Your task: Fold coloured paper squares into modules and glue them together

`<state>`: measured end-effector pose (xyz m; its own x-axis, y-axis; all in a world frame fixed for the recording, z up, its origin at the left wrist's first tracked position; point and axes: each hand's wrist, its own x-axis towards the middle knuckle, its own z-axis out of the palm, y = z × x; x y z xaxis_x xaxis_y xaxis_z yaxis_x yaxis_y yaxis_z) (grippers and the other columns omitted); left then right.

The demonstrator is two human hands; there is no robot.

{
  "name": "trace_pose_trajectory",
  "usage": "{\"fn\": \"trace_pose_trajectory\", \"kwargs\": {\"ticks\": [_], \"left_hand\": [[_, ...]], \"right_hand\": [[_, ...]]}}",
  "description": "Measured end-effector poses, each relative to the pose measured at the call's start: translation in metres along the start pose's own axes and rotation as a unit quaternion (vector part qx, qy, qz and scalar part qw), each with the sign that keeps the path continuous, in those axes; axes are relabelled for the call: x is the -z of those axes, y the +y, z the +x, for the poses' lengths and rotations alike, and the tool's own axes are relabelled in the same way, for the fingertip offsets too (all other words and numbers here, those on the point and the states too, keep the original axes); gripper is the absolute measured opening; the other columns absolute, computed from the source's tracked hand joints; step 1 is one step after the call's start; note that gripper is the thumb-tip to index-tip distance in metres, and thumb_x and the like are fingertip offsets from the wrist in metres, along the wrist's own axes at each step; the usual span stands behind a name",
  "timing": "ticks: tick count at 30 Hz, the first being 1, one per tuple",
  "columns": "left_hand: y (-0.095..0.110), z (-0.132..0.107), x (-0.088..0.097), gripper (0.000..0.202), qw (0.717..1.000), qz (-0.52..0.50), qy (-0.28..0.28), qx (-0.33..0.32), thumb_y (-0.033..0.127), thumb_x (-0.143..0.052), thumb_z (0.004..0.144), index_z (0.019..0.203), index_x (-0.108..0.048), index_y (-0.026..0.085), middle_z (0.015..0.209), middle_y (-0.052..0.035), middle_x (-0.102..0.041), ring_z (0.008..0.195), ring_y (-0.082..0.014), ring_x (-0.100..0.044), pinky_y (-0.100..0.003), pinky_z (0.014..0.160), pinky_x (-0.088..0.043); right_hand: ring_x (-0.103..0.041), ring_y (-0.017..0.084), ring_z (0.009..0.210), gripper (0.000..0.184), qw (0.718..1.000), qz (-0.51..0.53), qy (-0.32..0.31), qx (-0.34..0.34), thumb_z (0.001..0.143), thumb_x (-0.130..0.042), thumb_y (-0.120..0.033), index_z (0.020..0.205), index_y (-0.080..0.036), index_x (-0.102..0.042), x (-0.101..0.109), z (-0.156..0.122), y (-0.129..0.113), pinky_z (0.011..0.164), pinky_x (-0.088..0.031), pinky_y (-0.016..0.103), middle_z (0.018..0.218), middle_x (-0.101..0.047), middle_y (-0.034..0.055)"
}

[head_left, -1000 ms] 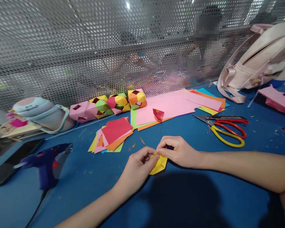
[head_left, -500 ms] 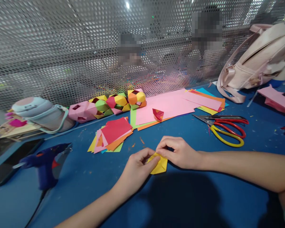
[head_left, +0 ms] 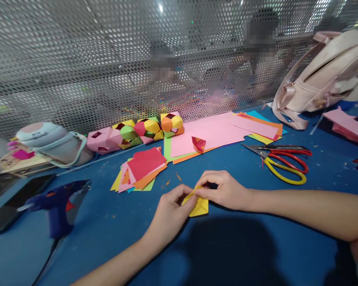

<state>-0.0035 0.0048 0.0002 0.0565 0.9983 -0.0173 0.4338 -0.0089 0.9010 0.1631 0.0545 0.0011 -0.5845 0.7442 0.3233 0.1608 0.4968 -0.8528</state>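
Observation:
A small folded yellow paper (head_left: 200,206) lies on the blue table (head_left: 241,254) between my hands. My left hand (head_left: 170,212) pinches its left edge with thumb and fingers closed. My right hand (head_left: 223,190) pinches its upper edge from the right, fingers curled over it. The two hands touch at the paper. A stack of small coloured paper squares (head_left: 141,167), red on top, lies just behind my left hand.
Folded paper cubes (head_left: 149,128) line the perforated metal screen (head_left: 107,59). Large pink sheets (head_left: 214,131) and a small red folded piece (head_left: 198,143) lie behind. Red and yellow scissors (head_left: 286,159) at right, a blue glue gun (head_left: 58,202) at left, a pink backpack (head_left: 328,75) far right.
Both hands have shifted slightly left with the yellow paper, and the fingers have pinched a fold closer together. Nothing else on the table has moved.

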Motion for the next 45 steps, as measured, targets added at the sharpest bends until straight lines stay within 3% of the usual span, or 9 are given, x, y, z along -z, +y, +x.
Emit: {"fn": "trace_pose_trajectory", "kwargs": {"ticks": [3,6,10,13,19,25,30,40,45], "left_hand": [[-0.001,0.001,0.001,0.021,0.998,-0.033,0.050,0.010,0.037,-0.058,0.076,0.072,-0.059,0.016,0.063,0.0030,-0.055,0.057,-0.0102,-0.047,-0.020,0.052,-0.038],[-0.002,0.003,0.000,0.019,0.995,-0.064,0.076,0.007,0.036,-0.058,0.076,0.074,-0.055,0.017,0.070,0.0022,-0.058,0.059,-0.0100,-0.050,-0.020,0.053,-0.041],[-0.001,0.004,-0.003,0.018,0.994,-0.080,0.072,0.001,0.033,-0.059,0.074,0.083,-0.054,0.018,0.073,0.0024,-0.062,0.061,-0.0106,-0.057,-0.019,0.053,-0.045],[0.001,0.003,-0.003,0.026,0.996,-0.062,0.058,-0.016,0.032,-0.058,0.075,0.097,-0.059,0.018,0.089,-0.0017,-0.069,0.078,-0.0147,-0.063,-0.023,0.066,-0.051],[0.001,0.001,0.001,0.028,0.999,0.015,0.023,-0.047,0.034,-0.049,0.083,0.089,-0.070,0.017,0.094,-0.0051,-0.073,0.090,-0.0186,-0.065,-0.026,0.080,-0.050],[0.001,-0.001,0.003,0.034,0.999,0.002,0.022,-0.036,0.036,-0.051,0.081,0.105,-0.067,0.016,0.101,-0.0042,-0.072,0.089,-0.0181,-0.066,-0.024,0.077,-0.052],[0.005,-0.001,0.005,0.031,0.998,0.016,0.045,-0.035,0.035,-0.048,0.083,0.097,-0.070,0.018,0.100,-0.0032,-0.072,0.093,-0.0189,-0.064,-0.026,0.083,-0.050],[0.003,0.000,0.005,0.030,0.999,-0.012,0.036,-0.030,0.038,-0.052,0.082,0.097,-0.071,0.020,0.100,-0.0044,-0.072,0.095,-0.0204,-0.063,-0.029,0.086,-0.048],[0.002,-0.003,0.005,0.032,0.998,-0.048,0.046,-0.009,0.039,-0.051,0.083,0.100,-0.068,0.019,0.093,-0.0043,-0.070,0.082,-0.0179,-0.063,-0.025,0.071,-0.051]], "right_hand": [[-0.052,0.010,0.067,0.020,0.999,0.013,-0.004,-0.034,0.083,-0.057,-0.030,0.089,-0.013,-0.063,0.000,0.000,0.000,0.061,-0.043,0.021,0.078,-0.058,0.0019],[-0.050,0.009,0.063,0.017,0.999,-0.012,0.002,-0.030,0.082,-0.056,-0.028,0.082,-0.012,-0.061,-0.002,-0.001,0.001,0.059,-0.042,0.021,0.072,-0.055,0.0006],[-0.049,0.009,0.060,0.012,0.997,-0.076,0.030,0.016,0.082,-0.052,-0.016,0.076,-0.013,-0.061,-0.006,-0.002,0.006,0.057,-0.039,0.020,0.068,-0.054,0.0000],[-0.051,0.009,0.061,0.013,0.993,-0.103,0.041,0.039,0.083,-0.052,-0.015,0.076,-0.013,-0.063,-0.007,-0.003,0.009,0.058,-0.039,0.020,0.069,-0.057,0.0013],[-0.053,0.010,0.060,0.019,0.987,-0.129,0.037,0.092,0.085,-0.051,-0.015,0.070,-0.014,-0.062,-0.006,-0.004,0.011,0.057,-0.040,0.020,0.066,-0.060,0.0021],[-0.053,0.009,0.060,0.015,0.989,-0.126,0.046,0.060,0.083,-0.054,-0.013,0.070,-0.014,-0.063,-0.004,-0.002,0.010,0.057,-0.039,0.019,0.066,-0.059,0.0007],[-0.051,0.009,0.059,0.015,0.988,-0.128,0.047,0.068,0.083,-0.054,-0.013,0.071,-0.014,-0.063,-0.002,-0.002,0.008,0.056,-0.039,0.019,0.065,-0.057,-0.0001],[-0.051,0.009,0.060,0.018,0.987,-0.128,0.048,0.083,0.084,-0.052,-0.015,0.069,-0.014,-0.061,-0.004,-0.003,0.008,0.057,-0.039,0.020,0.065,-0.057,0.0007],[-0.052,0.010,0.061,0.013,0.990,-0.110,0.067,0.053,0.081,-0.054,-0.013,0.071,-0.014,-0.063,-0.004,-0.001,0.008,0.059,-0.040,0.020,0.066,-0.058,0.0003]]}}
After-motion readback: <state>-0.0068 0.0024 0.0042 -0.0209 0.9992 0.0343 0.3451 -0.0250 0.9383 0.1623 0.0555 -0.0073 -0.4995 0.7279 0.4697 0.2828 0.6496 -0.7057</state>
